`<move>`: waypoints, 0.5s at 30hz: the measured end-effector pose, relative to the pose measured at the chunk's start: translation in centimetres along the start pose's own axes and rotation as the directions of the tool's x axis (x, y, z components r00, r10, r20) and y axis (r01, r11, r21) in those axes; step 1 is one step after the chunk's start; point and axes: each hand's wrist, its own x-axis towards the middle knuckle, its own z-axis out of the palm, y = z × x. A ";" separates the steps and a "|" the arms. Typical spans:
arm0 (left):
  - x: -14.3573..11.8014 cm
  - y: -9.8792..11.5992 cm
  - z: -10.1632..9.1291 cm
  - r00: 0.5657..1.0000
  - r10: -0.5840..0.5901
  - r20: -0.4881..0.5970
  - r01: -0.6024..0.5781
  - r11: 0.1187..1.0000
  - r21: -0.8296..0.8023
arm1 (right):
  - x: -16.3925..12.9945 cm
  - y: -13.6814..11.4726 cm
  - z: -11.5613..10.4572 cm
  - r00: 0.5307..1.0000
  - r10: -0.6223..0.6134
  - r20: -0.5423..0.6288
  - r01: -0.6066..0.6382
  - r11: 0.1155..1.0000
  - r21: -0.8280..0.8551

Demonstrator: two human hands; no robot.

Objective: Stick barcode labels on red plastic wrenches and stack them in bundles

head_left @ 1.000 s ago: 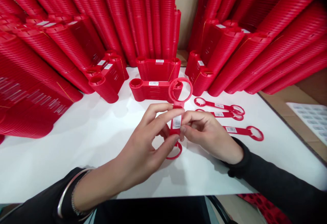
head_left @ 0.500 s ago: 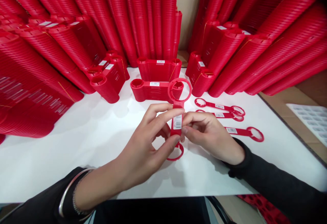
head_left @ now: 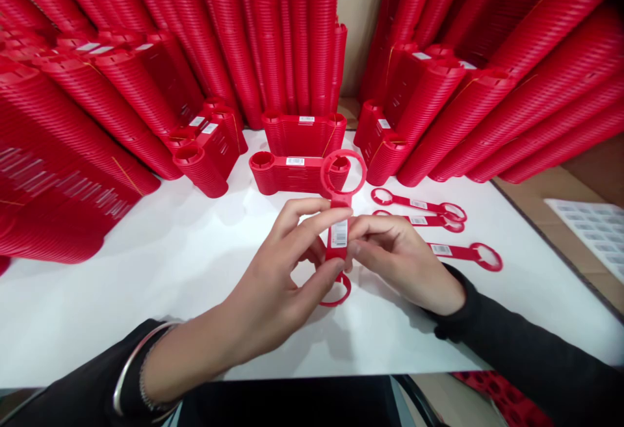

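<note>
A flat red plastic piece [head_left: 343, 173] with a large ring at its top, a small ring at its bottom and a white barcode sticker [head_left: 339, 233] on its bar is held upright above the white table [head_left: 146, 271]. My left hand [head_left: 287, 271] pinches the bar from the left with thumb and fingers. My right hand [head_left: 400, 258] grips the bar from the right, its fingertips at the sticker's edge. Three similar labelled pieces [head_left: 419, 205] lie flat on the table just right of my hands.
Tall leaning stacks of the same red pieces [head_left: 97, 102] crowd the back and both sides. A short labelled stack [head_left: 292, 170] lies just behind my hands. A sheet of barcode stickers [head_left: 592, 225] rests on cardboard at the right edge.
Almost nothing moves: both hands keep hold of the piece, and it sits a touch lower with the sticker pressed on its bar.
</note>
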 end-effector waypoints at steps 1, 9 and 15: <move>0.0 0.0 0.0 1.000 -0.003 -0.001 0.003 1.000 -0.003 | 0.0 0.0 0.0 1.000 -0.005 -0.001 0.005 1.000 -0.007; 0.3 -0.5 -0.3 0.999 -0.043 0.020 0.044 0.999 -0.024 | -0.1 -0.1 0.2 1.000 0.023 0.006 -0.022 0.983 -0.180; 1.2 -1.3 -0.6 0.991 -0.035 -0.131 0.026 0.997 -0.068 | -0.2 0.1 0.0 0.996 0.067 0.055 -0.050 0.962 -0.269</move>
